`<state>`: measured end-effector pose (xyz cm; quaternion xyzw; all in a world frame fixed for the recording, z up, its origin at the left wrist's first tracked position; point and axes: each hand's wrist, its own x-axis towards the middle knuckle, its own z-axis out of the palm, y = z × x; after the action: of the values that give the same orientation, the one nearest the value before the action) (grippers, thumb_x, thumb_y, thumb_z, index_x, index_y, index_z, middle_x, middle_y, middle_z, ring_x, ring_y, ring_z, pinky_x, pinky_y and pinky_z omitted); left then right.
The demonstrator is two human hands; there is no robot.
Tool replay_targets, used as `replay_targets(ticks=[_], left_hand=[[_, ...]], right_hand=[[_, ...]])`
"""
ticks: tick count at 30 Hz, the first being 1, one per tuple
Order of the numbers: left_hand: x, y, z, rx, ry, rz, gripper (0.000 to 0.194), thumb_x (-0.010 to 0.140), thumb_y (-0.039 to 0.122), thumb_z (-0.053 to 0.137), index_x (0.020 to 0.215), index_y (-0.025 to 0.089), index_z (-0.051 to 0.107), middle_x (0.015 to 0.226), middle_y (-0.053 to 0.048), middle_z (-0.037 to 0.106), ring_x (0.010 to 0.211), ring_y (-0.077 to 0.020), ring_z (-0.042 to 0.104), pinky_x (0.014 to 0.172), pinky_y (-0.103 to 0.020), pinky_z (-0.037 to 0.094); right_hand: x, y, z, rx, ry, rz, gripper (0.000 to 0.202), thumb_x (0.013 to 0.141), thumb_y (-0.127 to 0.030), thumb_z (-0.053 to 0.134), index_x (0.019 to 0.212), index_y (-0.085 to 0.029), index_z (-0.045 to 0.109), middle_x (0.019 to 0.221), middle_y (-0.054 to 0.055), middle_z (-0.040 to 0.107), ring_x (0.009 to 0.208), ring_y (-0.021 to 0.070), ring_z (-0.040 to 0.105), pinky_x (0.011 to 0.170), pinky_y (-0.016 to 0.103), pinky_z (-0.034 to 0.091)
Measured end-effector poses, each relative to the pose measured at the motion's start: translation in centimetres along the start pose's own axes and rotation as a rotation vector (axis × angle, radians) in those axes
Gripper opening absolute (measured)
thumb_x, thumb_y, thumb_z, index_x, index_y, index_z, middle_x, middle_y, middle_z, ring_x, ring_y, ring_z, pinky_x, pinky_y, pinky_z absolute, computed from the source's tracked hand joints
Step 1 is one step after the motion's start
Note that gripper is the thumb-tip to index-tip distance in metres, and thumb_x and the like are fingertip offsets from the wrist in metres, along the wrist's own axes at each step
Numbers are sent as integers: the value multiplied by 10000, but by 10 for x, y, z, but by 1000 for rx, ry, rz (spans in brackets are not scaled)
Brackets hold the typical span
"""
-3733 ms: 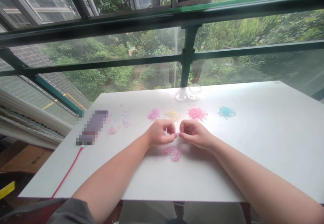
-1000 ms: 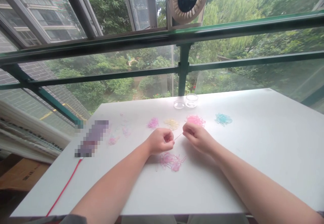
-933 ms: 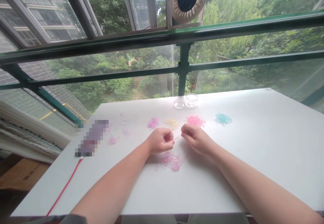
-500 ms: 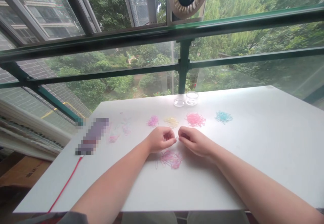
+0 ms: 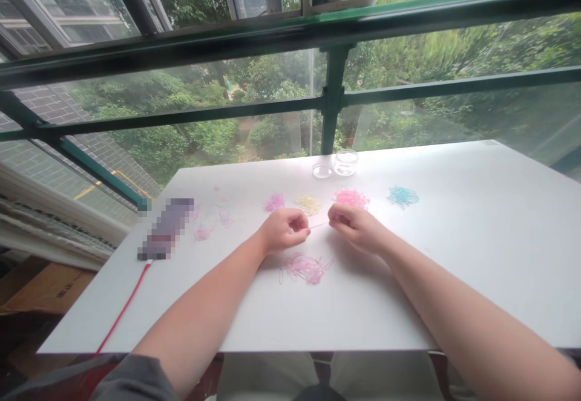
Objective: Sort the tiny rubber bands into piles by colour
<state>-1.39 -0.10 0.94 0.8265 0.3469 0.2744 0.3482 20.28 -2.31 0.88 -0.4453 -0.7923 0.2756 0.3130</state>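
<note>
Between my two hands a thin pale rubber band [image 5: 319, 225] is stretched, pinched at each end. My left hand [image 5: 285, 231] closes on its left end, and my right hand [image 5: 356, 227] grips the right end. Just below them on the white table lies a loose pile of pink and purple rubber bands [image 5: 305, 267]. Beyond my fingers are a purple pile [image 5: 274, 202], a yellow pile [image 5: 307, 205] and a pink pile [image 5: 351, 198], partly covered by my right hand. A teal pile [image 5: 403, 195] sits farther right.
A clear round container [image 5: 346, 163] and a clear lid [image 5: 322, 172] stand at the table's far edge. On the left lie small scattered pink bands [image 5: 203, 233] and a blurred-out phone-like object [image 5: 167, 228] with a red cable [image 5: 122, 310]. A green railing [image 5: 254, 110] runs behind the table.
My hands have moved apart, and the rubber band between them is now drawn out into a line. The whole view has shifted, so the table sits slightly higher.
</note>
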Motion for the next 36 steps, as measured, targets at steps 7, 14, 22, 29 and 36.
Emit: replay_targets(ticks=[7, 14, 22, 29, 36], left_hand=[[-1, 1, 6, 0, 20, 25, 128, 727, 261, 600, 698, 137, 588, 660, -16, 600, 604, -92, 509, 590, -216, 418], [0, 0, 7, -6, 39, 52, 238, 684, 312, 688, 838, 143, 622, 780, -37, 637, 643, -96, 520, 621, -230, 438], [0, 2, 8, -12, 71, 65, 115, 744, 252, 620, 788, 148, 643, 764, -35, 653, 643, -95, 548, 621, -227, 435], [0, 2, 8, 13, 48, 51, 106, 754, 238, 595, 758, 148, 650, 722, -24, 647, 641, -99, 547, 629, -230, 421], [0, 3, 7, 8, 37, 29, 95, 749, 223, 582, 734, 143, 630, 697, -15, 625, 642, -97, 540, 622, -225, 407]], right_hand=[[-3, -9, 11, 29, -85, -32, 86, 765, -147, 465, 689, -186, 467, 576, -46, 420, 536, 88, 365, 514, 219, 292], [-3, -8, 11, 48, -35, -26, 69, 757, -151, 494, 695, -182, 495, 573, -41, 443, 532, 89, 390, 513, 222, 312], [-3, -11, 10, 64, -55, -34, 73, 757, -156, 503, 688, -181, 509, 594, -29, 477, 544, 92, 414, 520, 221, 333], [-4, -8, 10, 50, -51, -41, 66, 771, -164, 504, 710, -181, 523, 598, -28, 474, 551, 96, 418, 529, 222, 337], [-3, -8, 9, 21, -52, -66, 75, 767, -144, 488, 712, -186, 517, 617, -22, 478, 562, 100, 418, 544, 229, 338]])
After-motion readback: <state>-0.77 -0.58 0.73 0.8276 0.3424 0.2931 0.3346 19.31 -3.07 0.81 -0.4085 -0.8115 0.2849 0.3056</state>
